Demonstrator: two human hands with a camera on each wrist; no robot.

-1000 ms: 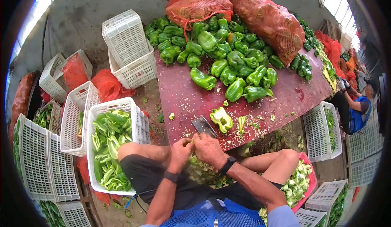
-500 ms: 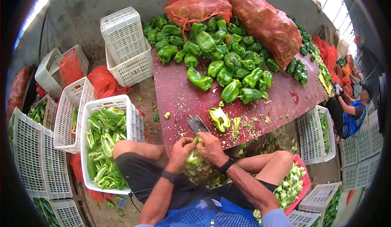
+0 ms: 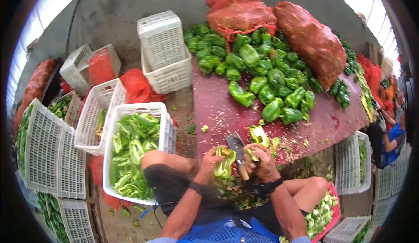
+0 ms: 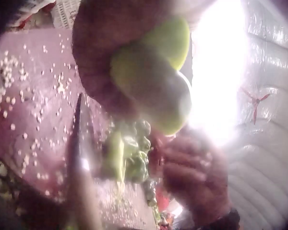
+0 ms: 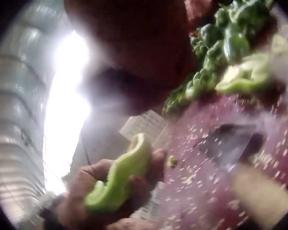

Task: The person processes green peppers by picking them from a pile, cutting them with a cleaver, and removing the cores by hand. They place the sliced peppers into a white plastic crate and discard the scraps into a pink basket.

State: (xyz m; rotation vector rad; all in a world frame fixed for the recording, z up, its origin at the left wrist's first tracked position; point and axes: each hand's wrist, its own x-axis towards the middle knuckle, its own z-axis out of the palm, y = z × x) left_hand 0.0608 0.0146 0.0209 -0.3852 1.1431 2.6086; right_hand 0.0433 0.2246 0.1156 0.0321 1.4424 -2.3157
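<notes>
Two hands [image 3: 207, 169], one knife [image 3: 235, 144] and one counter [image 3: 214, 107] were in view. Near the centre of the frame were two large cut pepper pieces [image 3: 225, 162]; the whole green peppers [image 3: 275, 78] above ran past counting. Two mesh sacks [image 3: 312, 46] lay at top, right of centre, two stacked white crates [image 3: 161, 35] stood upper left, one pink tub [image 3: 335, 210] lower right.

Stacked white crates [image 3: 161, 40] beside red netting [image 3: 136, 85]

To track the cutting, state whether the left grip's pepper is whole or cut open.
Cut open: the pepper in the left grip shows its hollow inside in the head view.
</notes>
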